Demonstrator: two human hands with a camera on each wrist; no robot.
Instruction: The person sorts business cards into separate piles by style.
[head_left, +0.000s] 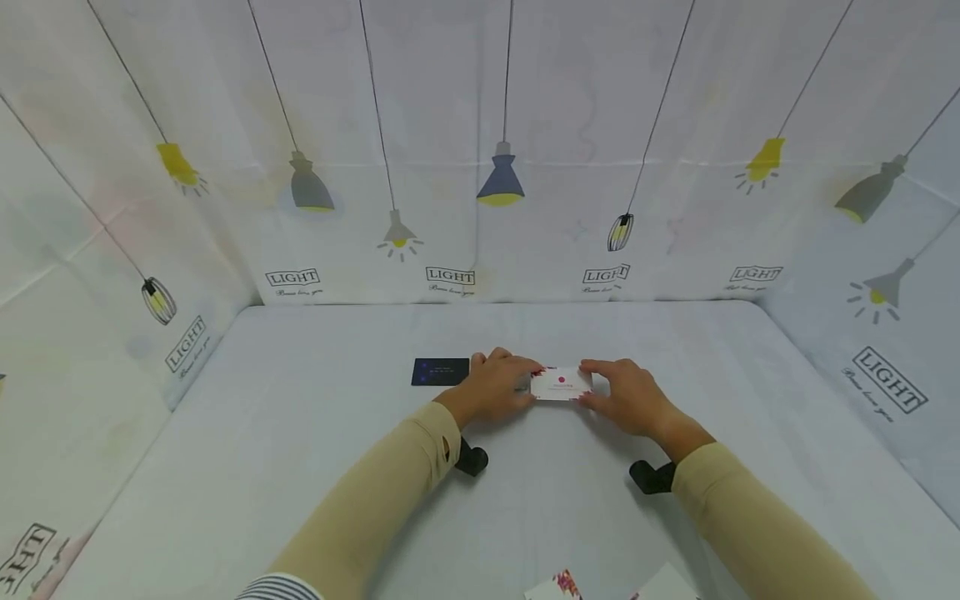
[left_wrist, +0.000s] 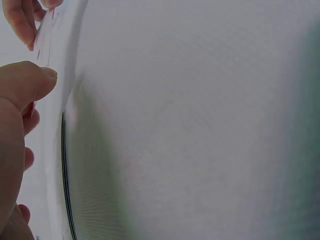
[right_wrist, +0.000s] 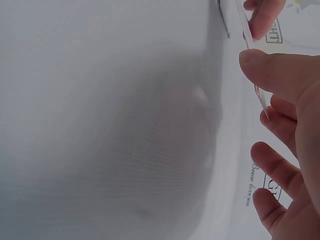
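Observation:
A white business card (head_left: 561, 383) with a red mark and pink-red patterned corners is held by both hands in the head view. My left hand (head_left: 498, 387) pinches its left end between thumb and fingers. At the opposite end, my right hand (head_left: 630, 396) grips the card the same way. Seen from the right wrist, the card (right_wrist: 262, 100) appears nearly edge-on between thumb and index finger, the other fingers spread loosely. In the left wrist view the left thumb (left_wrist: 35, 82) lies against the card's near face.
A dark blue business card (head_left: 439, 372) lies on the white-covered table (head_left: 315, 417), just left of the left hand. Two more white cards show at the bottom edge, a patterned card (head_left: 553, 587) and another card (head_left: 667, 585). A lamp-print curtain (head_left: 450, 108) surrounds the table.

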